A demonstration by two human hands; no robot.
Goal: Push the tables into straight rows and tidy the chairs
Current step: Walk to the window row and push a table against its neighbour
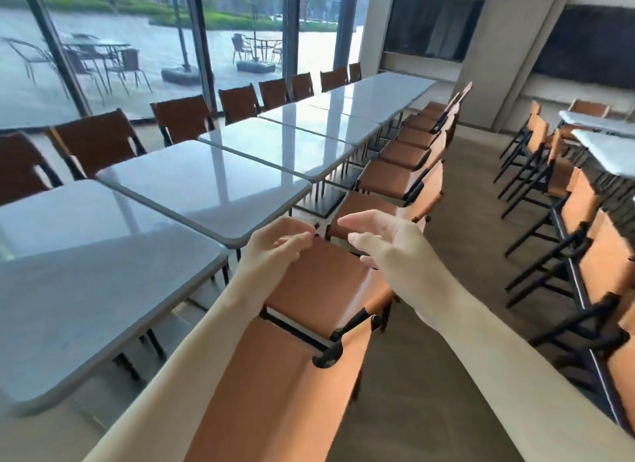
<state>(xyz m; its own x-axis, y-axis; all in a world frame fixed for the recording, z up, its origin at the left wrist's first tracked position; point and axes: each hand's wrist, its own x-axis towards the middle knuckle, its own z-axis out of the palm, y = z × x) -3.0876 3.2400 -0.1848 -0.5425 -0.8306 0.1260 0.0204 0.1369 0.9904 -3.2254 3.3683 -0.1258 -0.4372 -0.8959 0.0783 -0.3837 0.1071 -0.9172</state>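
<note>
A long row of grey-topped tables [206, 183] runs from the near left toward the far windows. Orange chairs with black frames line both sides. The nearest orange chair [319, 289] stands right below me, its seat toward the table. My left hand [278, 241] hovers over the front of that seat beside the table corner, fingers loosely curled and holding nothing. Just to the right, my right hand [381, 241] is held palm inward with relaxed fingers, also holding nothing. Neither hand plainly touches the chair.
More orange chairs [405, 176] stand in a line on the right side of the table row. A second row of tables [604, 152] with chairs stands at the far right. A bare floor aisle [470, 200] runs between the rows. Glass windows and a pillar stand beyond.
</note>
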